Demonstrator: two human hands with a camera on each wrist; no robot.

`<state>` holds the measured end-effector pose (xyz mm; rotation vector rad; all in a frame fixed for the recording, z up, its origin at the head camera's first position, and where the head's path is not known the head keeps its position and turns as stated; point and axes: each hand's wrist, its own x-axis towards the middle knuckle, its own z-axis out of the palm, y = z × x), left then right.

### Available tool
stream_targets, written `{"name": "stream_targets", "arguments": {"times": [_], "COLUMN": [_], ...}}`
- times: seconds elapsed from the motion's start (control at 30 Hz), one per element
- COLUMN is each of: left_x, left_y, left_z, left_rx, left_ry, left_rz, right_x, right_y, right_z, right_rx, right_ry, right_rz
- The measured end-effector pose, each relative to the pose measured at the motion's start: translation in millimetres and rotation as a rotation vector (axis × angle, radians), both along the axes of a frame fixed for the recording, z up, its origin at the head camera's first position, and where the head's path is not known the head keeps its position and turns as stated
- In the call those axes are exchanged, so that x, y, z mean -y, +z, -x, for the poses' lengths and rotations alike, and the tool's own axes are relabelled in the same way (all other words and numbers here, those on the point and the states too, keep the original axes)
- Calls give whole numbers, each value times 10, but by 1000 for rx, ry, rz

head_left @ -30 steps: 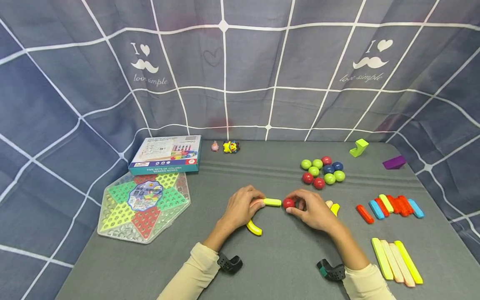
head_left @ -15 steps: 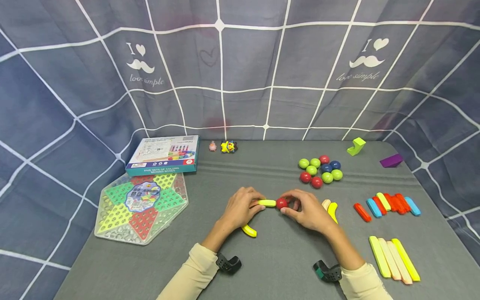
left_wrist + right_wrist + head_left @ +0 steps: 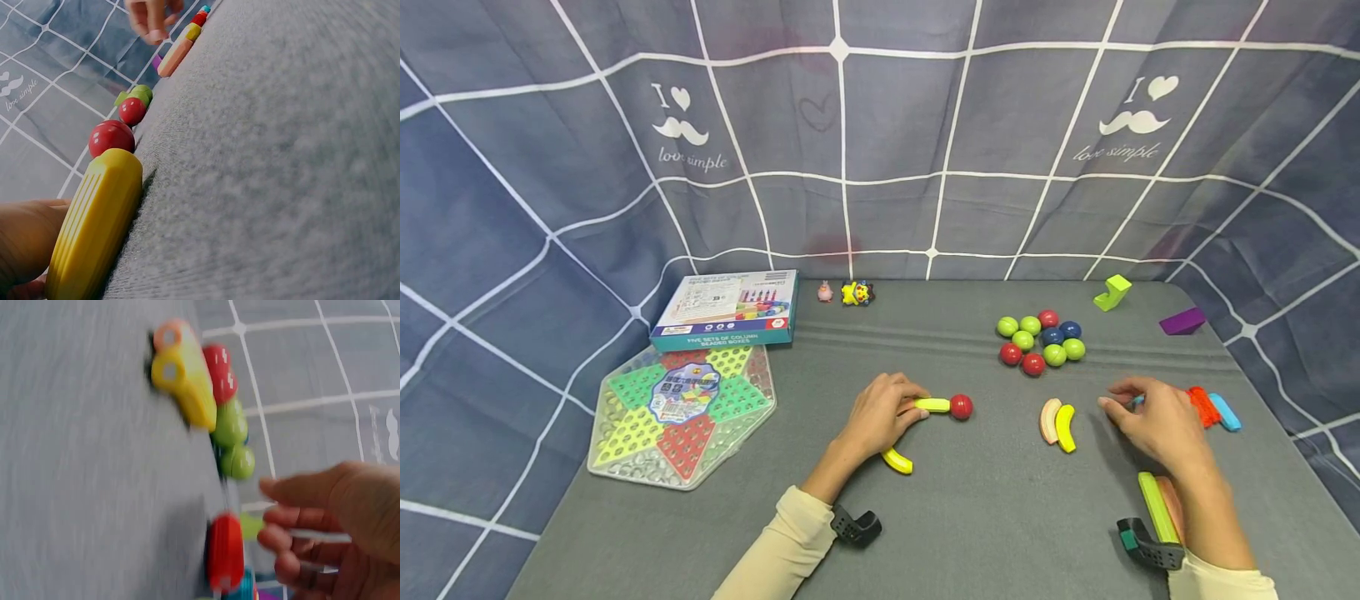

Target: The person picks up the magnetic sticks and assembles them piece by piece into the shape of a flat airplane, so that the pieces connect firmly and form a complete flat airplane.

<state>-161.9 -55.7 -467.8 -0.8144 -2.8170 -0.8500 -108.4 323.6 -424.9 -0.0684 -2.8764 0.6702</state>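
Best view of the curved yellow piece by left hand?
Left wrist: the curved yellow piece is large, grooves visible, lower end cropped. Head shows it small, partly hidden by the left hand. Right wrist doesn't show it.

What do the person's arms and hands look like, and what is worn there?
Both arms wear cream sleeves. The left hand and right hand are ungloved. A black band sits near each cuff; the right band carries a green patch.

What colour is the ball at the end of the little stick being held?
The ball is red; it shows best in the head view.
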Motion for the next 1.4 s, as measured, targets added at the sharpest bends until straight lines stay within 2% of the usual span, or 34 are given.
{"name": "stream_targets", "arguments": {"times": [0.13,0.3,0.43,0.6,0.73,0.87,1.0,1.13,1.23,1.3,1.4], "left_x": [4,2,-7,-10,0,-3,-2,1,6,9,12], "left_y": [-6,-5,0,-7,-4,0,-10,-17,-15,-14,-12], "left_z": [-3,-3,-4,-3,-3,-6,1,5,6,9,9], "left_rx": [-2,0,2,1,-1,-1,-5,-4,-3,-2,-3], "left_ry": [2,3,0,-8,3,3,0,-5,-6,-9,-14], "left_rz": [4,-1,-2,-8,-11,-10,-11,-14,-20,-22,-20], "right_x": [-188,-217,-183,-106,8,231,531,826,1028,1145,1282], "right_y": [-10,-23,-40,-37,20,74,51,-59,-171,-235,-306], "right_z": [-100,-133,-122,-87,0,136,308,483,602,664,729], "right_rx": [120,178,191,204,114,2,-33,13,76,101,123], "right_ry": [-105,-143,-119,-26,44,121,213,287,307,309,306], "right_rz": [-48,-78,-110,-123,-98,34,262,535,701,761,795]}}
